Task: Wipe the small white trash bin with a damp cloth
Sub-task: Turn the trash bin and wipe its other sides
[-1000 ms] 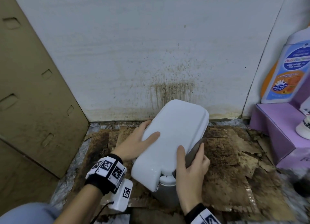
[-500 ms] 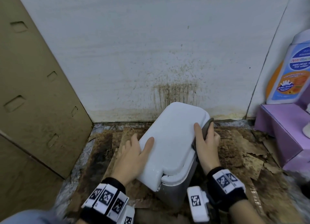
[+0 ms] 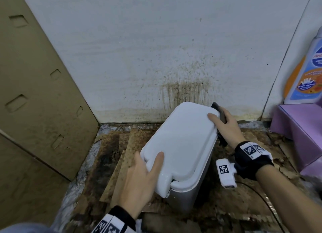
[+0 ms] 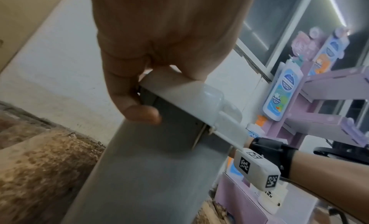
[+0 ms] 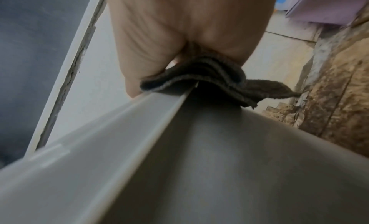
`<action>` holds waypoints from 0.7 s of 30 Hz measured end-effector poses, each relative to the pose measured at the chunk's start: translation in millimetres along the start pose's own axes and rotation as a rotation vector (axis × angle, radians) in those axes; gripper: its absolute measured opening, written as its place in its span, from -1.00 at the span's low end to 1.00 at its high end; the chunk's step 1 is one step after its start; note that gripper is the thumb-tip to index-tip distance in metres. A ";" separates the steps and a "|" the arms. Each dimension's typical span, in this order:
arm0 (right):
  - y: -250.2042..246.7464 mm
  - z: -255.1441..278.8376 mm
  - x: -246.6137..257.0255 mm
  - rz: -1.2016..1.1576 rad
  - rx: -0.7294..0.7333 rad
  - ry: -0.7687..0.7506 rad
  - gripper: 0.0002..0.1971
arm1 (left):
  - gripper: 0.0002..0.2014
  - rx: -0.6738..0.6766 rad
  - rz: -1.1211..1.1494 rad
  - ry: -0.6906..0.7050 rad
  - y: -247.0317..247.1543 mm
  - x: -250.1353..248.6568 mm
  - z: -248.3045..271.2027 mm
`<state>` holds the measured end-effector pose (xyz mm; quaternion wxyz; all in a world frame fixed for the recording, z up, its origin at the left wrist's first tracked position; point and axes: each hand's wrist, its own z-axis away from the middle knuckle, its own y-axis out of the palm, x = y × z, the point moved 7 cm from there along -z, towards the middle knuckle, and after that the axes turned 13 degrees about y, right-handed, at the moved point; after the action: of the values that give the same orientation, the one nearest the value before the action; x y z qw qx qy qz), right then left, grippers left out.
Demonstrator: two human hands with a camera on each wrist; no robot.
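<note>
The small white trash bin (image 3: 181, 142) stands on the stained floor by the wall, its lid down over a grey body (image 4: 151, 172). My left hand (image 3: 142, 178) grips the lid's near left corner, thumb on top and fingers curled under the rim (image 4: 137, 107). My right hand (image 3: 224, 126) presses a dark grey cloth (image 3: 219, 112) against the bin's far right edge, thumb lying on the lid. In the right wrist view the folded cloth (image 5: 201, 79) is wrapped over the rim under my palm.
A stained white wall (image 3: 174, 58) rises right behind the bin. Brown cardboard (image 3: 34, 93) leans at the left. A purple shelf (image 3: 299, 128) with a soap bottle (image 3: 303, 75) stands at the right. Torn, dirty cardboard (image 3: 122, 150) covers the floor.
My right hand has slid the cloth along the bin's right edge from the near end to the far corner. My left hand has shifted back to the lid's near left corner.
</note>
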<state>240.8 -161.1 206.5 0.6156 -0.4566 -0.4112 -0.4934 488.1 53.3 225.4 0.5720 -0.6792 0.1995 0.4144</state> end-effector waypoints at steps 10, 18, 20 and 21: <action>-7.4 20.4 -12.5 -0.287 -0.185 -0.047 -0.41 | -0.24 0.042 -0.068 0.081 -4.7 9.0 -20.6; -12.5 86.8 -28.0 -0.353 -0.638 -0.067 -0.26 | -0.26 0.130 -0.169 0.163 -27.1 -5.7 -69.0; -9.4 98.8 -36.0 -0.384 -0.682 -0.054 -0.23 | -0.31 0.136 -0.186 0.204 -28.8 -8.7 -80.1; -6.8 103.0 -40.1 -0.387 -0.692 -0.047 -0.22 | -0.34 0.138 -0.180 0.213 -28.6 -7.4 -84.4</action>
<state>221.3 -52.7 194.3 0.3117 -0.5623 -0.3132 -0.6990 533.4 -20.1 248.9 0.6277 -0.6936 0.2253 0.2723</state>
